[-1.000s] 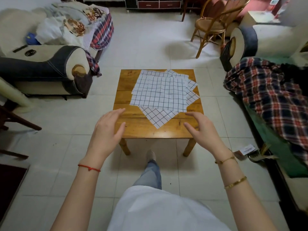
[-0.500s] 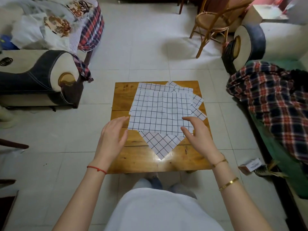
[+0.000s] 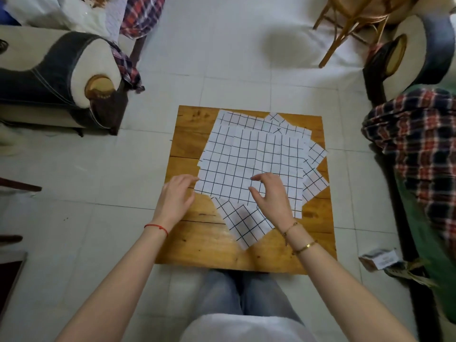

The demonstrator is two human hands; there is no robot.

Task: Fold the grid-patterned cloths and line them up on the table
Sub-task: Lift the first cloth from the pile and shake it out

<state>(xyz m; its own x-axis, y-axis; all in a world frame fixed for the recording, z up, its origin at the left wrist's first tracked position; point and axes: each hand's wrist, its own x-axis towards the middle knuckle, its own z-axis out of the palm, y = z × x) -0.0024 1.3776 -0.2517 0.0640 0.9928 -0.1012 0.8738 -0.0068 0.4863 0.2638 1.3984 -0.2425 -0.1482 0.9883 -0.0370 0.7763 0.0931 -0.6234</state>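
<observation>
- My hands have come forward from the near edge of the desk (image 3: 187,240) and now sit at the pile of grid-patterned cloths (image 3: 249,159); a second ago they hovered short of it.
- My left hand (image 3: 176,197) rests at the near-left corner of the top cloth (image 3: 237,174), fingers loosely extended, fingertips touching its edge. It pinches nothing yet, as far as I can see.
- My right hand (image 3: 270,193) is over the near part of that same cloth, thumb and forefinger curved toward each other with a gap between, nothing caught in them.
- The cloths lie flat and unfolded in a skewed, overlapping pile across the middle and far side of the desk; one corner cloth (image 3: 243,222) pokes out toward me beneath my right wrist.
- I judge this the very start: no cloth is folded, none lined up. The reach is finished, so the next thing is a grip on the top sheet alone.
- The sheets overlap closely, so I might lift two together.
</observation>
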